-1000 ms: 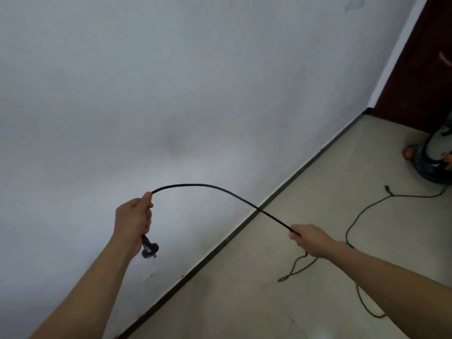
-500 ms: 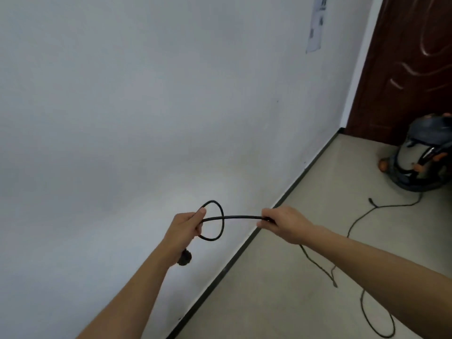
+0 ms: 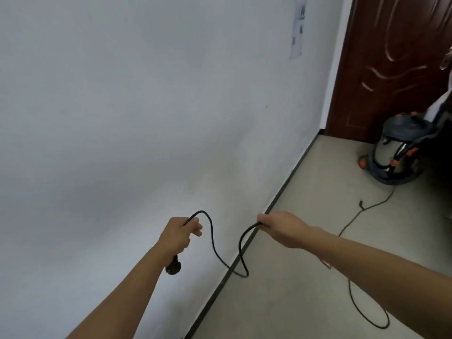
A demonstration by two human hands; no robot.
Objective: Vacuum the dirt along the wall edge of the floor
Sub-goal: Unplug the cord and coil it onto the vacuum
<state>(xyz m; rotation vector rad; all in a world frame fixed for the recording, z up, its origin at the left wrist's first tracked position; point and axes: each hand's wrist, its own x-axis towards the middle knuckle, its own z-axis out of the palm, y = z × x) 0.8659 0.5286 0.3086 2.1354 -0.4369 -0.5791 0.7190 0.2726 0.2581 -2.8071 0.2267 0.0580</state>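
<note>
My left hand (image 3: 179, 234) grips the black power cord (image 3: 215, 250) near its end, and the black plug (image 3: 173, 267) hangs below my fist. My right hand (image 3: 281, 226) grips the same cord further along. Between my hands the cord sags in a loose loop, then trails over the floor to the vacuum cleaner (image 3: 396, 152), a steel drum with a dark lid and orange clips, standing at the back right. The dark skirting line (image 3: 244, 250) marks the wall edge of the floor.
A white wall (image 3: 146, 118) fills the left, with a paper sheet (image 3: 297, 30) stuck high on it. A brown wooden door (image 3: 391, 57) closes the far end. Beige floor (image 3: 305, 277) stretches to the right, with cord loops lying on it.
My hands came together and have parted a little again. The cord between them went from a taut arc to a small loop, and now hangs in a deeper slack loop. The view turned toward the door.
</note>
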